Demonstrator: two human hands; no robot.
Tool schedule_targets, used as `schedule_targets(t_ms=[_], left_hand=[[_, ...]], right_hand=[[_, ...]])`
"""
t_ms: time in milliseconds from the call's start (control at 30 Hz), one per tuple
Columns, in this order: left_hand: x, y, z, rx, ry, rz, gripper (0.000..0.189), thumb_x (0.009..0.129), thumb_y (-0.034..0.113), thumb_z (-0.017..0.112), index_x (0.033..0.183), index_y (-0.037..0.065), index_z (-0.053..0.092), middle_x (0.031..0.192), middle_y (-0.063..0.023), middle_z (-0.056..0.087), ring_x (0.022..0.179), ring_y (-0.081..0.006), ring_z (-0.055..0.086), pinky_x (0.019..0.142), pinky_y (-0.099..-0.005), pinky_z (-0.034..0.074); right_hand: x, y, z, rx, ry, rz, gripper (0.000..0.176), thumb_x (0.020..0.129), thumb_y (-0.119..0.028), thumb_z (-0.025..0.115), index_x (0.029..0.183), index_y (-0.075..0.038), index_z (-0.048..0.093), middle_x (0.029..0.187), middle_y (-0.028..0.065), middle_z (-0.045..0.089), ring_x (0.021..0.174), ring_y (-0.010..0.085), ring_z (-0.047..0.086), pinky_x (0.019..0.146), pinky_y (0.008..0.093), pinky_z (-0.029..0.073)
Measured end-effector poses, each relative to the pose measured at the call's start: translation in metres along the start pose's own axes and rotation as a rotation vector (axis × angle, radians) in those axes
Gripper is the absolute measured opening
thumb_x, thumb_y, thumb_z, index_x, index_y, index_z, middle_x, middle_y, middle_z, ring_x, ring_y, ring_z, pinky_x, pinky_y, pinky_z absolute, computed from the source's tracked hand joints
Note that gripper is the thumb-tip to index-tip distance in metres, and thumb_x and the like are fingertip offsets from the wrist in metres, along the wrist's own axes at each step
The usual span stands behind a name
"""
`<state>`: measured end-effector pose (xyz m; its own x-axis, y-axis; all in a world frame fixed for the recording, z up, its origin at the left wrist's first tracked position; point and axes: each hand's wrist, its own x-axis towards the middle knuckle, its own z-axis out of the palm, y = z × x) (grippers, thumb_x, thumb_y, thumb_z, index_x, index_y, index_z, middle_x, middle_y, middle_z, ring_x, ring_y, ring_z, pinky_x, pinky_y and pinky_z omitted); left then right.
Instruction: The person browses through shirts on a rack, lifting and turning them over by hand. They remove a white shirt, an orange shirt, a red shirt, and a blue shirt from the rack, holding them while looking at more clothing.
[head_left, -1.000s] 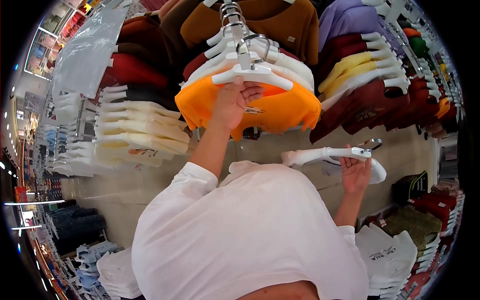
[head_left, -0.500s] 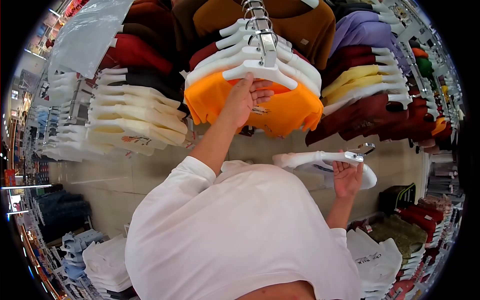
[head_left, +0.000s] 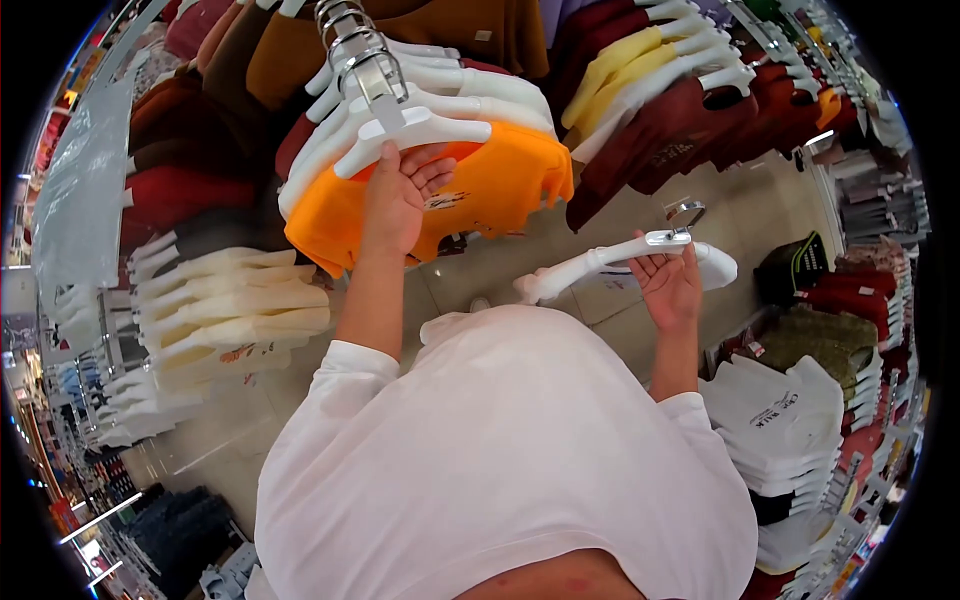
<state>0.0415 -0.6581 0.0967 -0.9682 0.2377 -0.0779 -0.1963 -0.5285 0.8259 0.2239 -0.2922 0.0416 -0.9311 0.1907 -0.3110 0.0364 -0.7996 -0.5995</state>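
Note:
On a metal rail (head_left: 383,88) at the upper middle, an orange shirt (head_left: 500,180) hangs in front from a white hanger (head_left: 440,127). My left hand (head_left: 397,200) is at the middle of that hanger, thumb on it near the hook's base and the other fingers apart over the shirt's neckline. To the right, my right hand (head_left: 668,290) holds a separate white hanger (head_left: 668,238) by its middle, with the metal hook pointing up. A white garment (head_left: 597,283) hangs from this hanger, mostly hidden behind the hand and the hanger.
Cream shirts (head_left: 235,315) hang at the left, dark red shirts (head_left: 665,140) and yellow ones (head_left: 615,75) at the upper right. White printed shirts (head_left: 775,410) are at the lower right, near a black basket (head_left: 790,265). Tiled floor (head_left: 235,425) shows between the racks.
The view has turned, and the rack and orange shirt appear further left. My right hand and its hanger appear higher in the view. My left hand remains at the orange shirt's hanger.

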Motion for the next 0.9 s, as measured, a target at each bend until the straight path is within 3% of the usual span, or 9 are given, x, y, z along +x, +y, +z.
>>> schedule_targets(t_ms=[200,300,500,600,800,900], left_hand=[[0.007,-0.009,-0.004,0.059,-0.041,-0.019,0.054,0.104,0.047,0.035,0.13,0.003,0.051,0.12,-0.0148,0.064,0.105,-0.0269,0.064,0.095,-0.0412,0.05],[0.012,-0.009,-0.007,0.058,-0.071,-0.022,0.054,0.102,0.047,0.043,0.131,0.002,0.048,0.12,-0.0159,0.064,0.104,-0.0266,0.064,0.093,-0.0406,0.051],[0.018,-0.014,-0.012,0.179,-0.079,-0.074,0.047,0.102,0.041,0.047,0.13,0.003,0.049,0.119,-0.0142,0.063,0.103,-0.0247,0.064,0.092,-0.0368,0.051],[0.02,-0.024,-0.017,0.3,-0.017,-0.115,0.043,0.101,0.032,0.052,0.135,0.005,0.047,0.118,-0.012,0.062,0.099,-0.0231,0.064,0.092,-0.0336,0.05],[0.017,-0.043,-0.029,0.841,-0.199,0.211,0.059,0.097,0.02,0.057,0.151,0.011,0.032,0.112,-0.0065,0.062,0.087,-0.0188,0.063,0.086,-0.0312,0.05],[0.012,-0.049,-0.033,1.012,-0.161,0.109,0.066,0.093,0.019,0.06,0.151,0.011,0.031,0.106,-0.0092,0.064,0.085,-0.0213,0.065,0.08,-0.0345,0.052]], right_hand=[[-0.004,0.003,-0.001,-0.019,0.078,-0.006,0.06,0.1,-0.049,0.044,0.131,0.003,0.045,0.133,0.0265,0.054,0.11,0.0302,0.063,0.094,0.0419,0.053],[-0.006,0.007,-0.002,0.0,0.093,-0.014,0.061,0.099,-0.049,0.044,0.132,0.003,0.045,0.132,0.0255,0.056,0.108,0.0297,0.064,0.093,0.0417,0.054],[-0.011,0.02,0.001,0.013,0.147,-0.037,0.062,0.1,-0.05,0.042,0.132,0.003,0.045,0.13,0.025,0.057,0.106,0.0292,0.064,0.092,0.0415,0.054],[-0.016,0.029,-0.001,0.021,0.177,-0.033,0.062,0.1,-0.051,0.042,0.131,0.002,0.046,0.13,0.0249,0.058,0.106,0.0293,0.065,0.091,0.0417,0.054],[-0.027,0.045,0.003,0.037,0.227,-0.041,0.062,0.1,-0.051,0.041,0.13,0.003,0.047,0.129,0.0249,0.058,0.106,0.0295,0.065,0.091,0.0414,0.054],[-0.039,0.049,0.0,0.046,0.236,-0.033,0.061,0.099,-0.05,0.043,0.13,0.002,0.047,0.129,0.0253,0.058,0.105,0.0296,0.066,0.091,0.0414,0.054]])
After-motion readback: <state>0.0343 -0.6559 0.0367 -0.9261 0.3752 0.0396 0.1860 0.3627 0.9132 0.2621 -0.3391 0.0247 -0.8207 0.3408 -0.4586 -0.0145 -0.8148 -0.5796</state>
